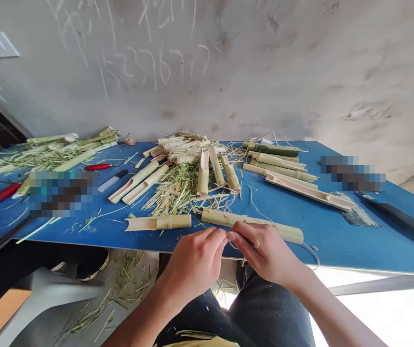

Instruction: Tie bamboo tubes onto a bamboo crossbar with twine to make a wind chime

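Left grip (200, 258), right grip (269, 251) pinching string (233, 245) at blue table (286, 206); scrawled wall (264, 72).

A workshop: bamboo shavings (182, 179) litter the workbench (331, 236).

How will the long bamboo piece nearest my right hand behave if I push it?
The long bamboo piece may roll, since its right end looks rounded. It should be stiff, being straight and woody. It's probably light if hollow like the cut-open piece to its left.
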Motion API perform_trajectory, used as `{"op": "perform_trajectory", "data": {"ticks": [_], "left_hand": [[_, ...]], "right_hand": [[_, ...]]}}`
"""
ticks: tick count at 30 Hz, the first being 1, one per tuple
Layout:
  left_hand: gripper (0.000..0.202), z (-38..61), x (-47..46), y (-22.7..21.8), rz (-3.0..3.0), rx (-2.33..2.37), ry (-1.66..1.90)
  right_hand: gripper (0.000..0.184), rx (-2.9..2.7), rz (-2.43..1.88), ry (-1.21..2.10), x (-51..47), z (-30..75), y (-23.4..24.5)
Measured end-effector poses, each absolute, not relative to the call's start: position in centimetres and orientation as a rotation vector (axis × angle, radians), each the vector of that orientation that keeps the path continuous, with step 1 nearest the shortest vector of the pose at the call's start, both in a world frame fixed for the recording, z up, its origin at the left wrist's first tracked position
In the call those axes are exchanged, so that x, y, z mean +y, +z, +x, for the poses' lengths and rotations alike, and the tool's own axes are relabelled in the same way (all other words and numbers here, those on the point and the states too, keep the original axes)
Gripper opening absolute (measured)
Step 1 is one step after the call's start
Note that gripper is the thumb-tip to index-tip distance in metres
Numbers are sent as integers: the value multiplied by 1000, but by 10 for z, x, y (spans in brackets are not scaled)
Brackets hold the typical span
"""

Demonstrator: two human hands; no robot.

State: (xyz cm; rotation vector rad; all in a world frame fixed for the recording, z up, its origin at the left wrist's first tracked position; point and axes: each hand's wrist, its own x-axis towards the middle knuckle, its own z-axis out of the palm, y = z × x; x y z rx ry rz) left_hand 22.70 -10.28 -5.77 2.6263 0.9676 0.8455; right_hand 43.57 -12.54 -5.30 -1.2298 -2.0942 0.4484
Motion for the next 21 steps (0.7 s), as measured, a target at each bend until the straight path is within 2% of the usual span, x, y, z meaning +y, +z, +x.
{"op": "perform_trajectory", "data": {"ticks": [5,12,18,21], "left_hand": [[25,200,-103,-65,2524,969,781],[22,183,-88,-65,2596,963,805],[24,185,-70,-66,2736,937,900],[23,188,-63,-63,2775,916,930]], "right_hand": [[28,-2327,-1126,593,-120,435,-53],[28,-2413,-1063,561,-107,420,-30],[23,-2286,-1268,729,-102,410,-15],[29,-2164,-1386,770,-97,405,-15]]}}
